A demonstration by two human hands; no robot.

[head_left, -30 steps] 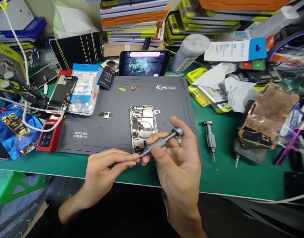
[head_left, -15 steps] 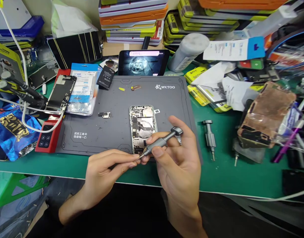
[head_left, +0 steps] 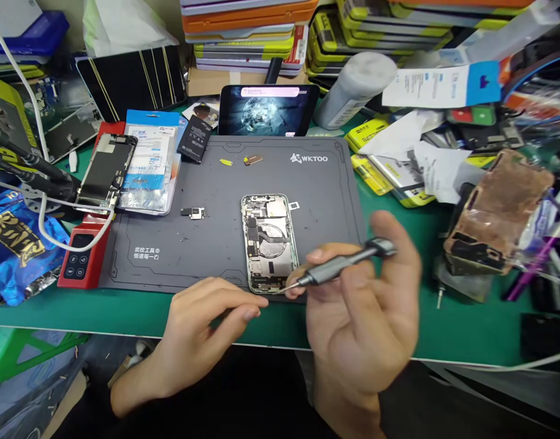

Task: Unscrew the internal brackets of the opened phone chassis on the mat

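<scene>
My right hand (head_left: 362, 311) grips a grey screwdriver (head_left: 337, 268), its thin tip pointing left over the bottom end of an opened phone (head_left: 270, 244). Whether the tip touches the phone, I cannot tell. Next to the phone's lower edge is my left hand (head_left: 211, 335), fingers stretched out, with a gap between thumb and index finger and nothing seen in it. The phone lies with its inner parts exposed on a dark grey work mat (head_left: 220, 244). A SIM tray (head_left: 294, 206) sticks out at its upper right side.
Small parts (head_left: 195, 213) lie on the mat's left. A phone screen (head_left: 106, 167), a battery (head_left: 195, 140) and a red device (head_left: 84, 256) are further left. A lit phone (head_left: 268, 110) leans at the back. Battery packs (head_left: 398, 177) and a worn copper-coloured plate (head_left: 501, 210) crowd the right.
My right hand has moved right with the screwdriver, drawing its tip away from my left fingers, which have come apart. The second screwdriver on the right is now hidden behind my right hand.
</scene>
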